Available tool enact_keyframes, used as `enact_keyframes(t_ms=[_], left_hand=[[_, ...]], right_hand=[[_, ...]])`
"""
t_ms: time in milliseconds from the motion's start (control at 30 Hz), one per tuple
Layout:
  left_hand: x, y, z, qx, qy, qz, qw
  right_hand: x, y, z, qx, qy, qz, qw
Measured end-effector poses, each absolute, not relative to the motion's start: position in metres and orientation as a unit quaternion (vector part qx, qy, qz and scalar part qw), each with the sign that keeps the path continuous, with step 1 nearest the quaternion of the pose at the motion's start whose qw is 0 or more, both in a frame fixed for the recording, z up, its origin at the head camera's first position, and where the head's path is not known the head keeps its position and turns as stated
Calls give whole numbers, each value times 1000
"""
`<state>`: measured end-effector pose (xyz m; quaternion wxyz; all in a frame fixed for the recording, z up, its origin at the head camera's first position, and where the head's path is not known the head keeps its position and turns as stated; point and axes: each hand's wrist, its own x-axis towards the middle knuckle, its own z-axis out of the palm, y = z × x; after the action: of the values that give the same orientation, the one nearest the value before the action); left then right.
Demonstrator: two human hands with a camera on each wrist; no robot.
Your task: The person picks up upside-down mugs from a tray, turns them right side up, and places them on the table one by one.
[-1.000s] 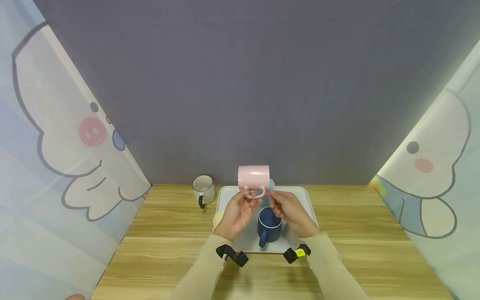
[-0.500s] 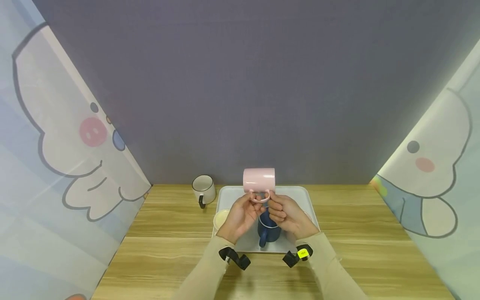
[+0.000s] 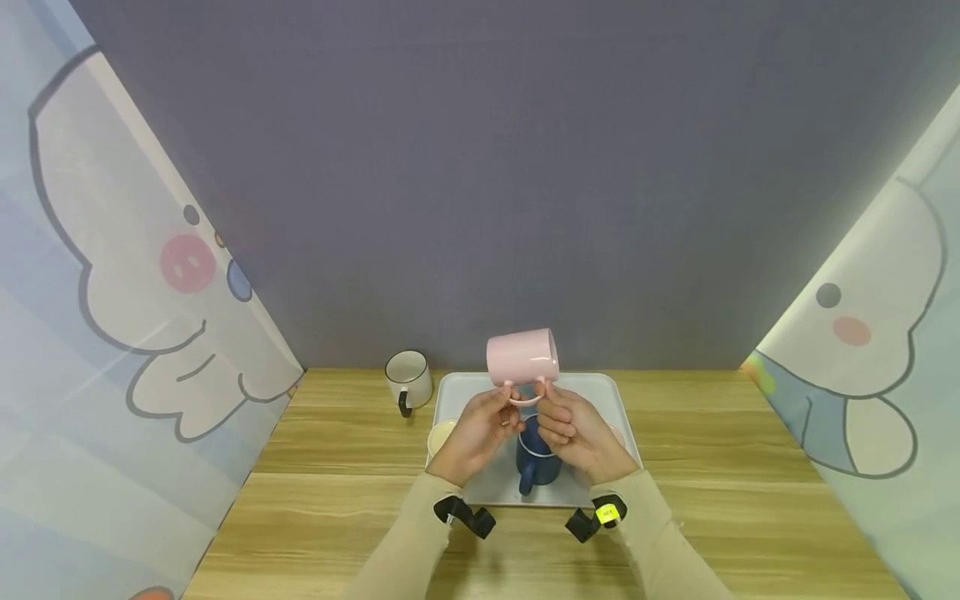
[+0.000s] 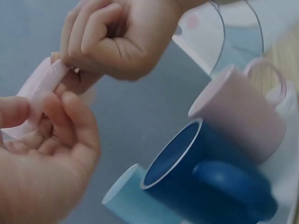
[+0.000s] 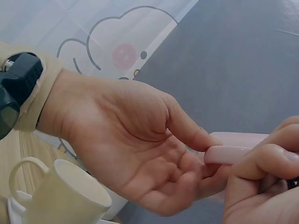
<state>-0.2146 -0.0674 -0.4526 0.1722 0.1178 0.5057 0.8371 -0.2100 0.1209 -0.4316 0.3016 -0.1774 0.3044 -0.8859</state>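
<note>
A pink mug (image 3: 521, 357) is held on its side above the tray, its handle towards me and its right end slightly raised. My left hand (image 3: 478, 433) pinches the left part of the handle between thumb and finger. At the handle's right end, my right hand (image 3: 581, 432) pinches with thumb and finger, other fingers curled. Below the hands stands a dark blue mug (image 3: 538, 468), partly hidden. The left wrist view shows a pale pink mug (image 4: 243, 116) and a light blue mug (image 4: 140, 198) beside it. A cream mug (image 5: 65, 198) appears in the right wrist view.
The white tray (image 3: 597, 390) rests on a wooden table (image 3: 697, 450) and carries the standing mugs. Left of it stands a white mug (image 3: 409, 387) with a black rim and handle. A grey panel (image 3: 480, 183) rises behind the table, with printed cloth at both sides.
The pink mug has shifted a little right, and its right end has tilted up, showing some of its opening. My right hand has moved in to the right end of the handle.
</note>
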Motion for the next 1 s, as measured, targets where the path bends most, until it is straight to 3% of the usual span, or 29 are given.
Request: enact_keyframes(t_ms=[200,500,667,800,1000], left_hand=[[-218,-81,-451,105,675,722,112],[-229,-127,-449,42,755,654,-27],[-231,-160,-459,16,833,546,-85],[-228,-178,-471,0,875,476,-86],[-227,-193,-493,-33,902,429,-36]], right_hand=[[-208,124,-433,-203,309,-886,279],[-209,145,-439,-256,354,-877,202],[-208,163,-442,-238,408,-868,156],[-207,180,-442,-207,465,-852,120],[-212,207,-444,-164,488,-854,81]])
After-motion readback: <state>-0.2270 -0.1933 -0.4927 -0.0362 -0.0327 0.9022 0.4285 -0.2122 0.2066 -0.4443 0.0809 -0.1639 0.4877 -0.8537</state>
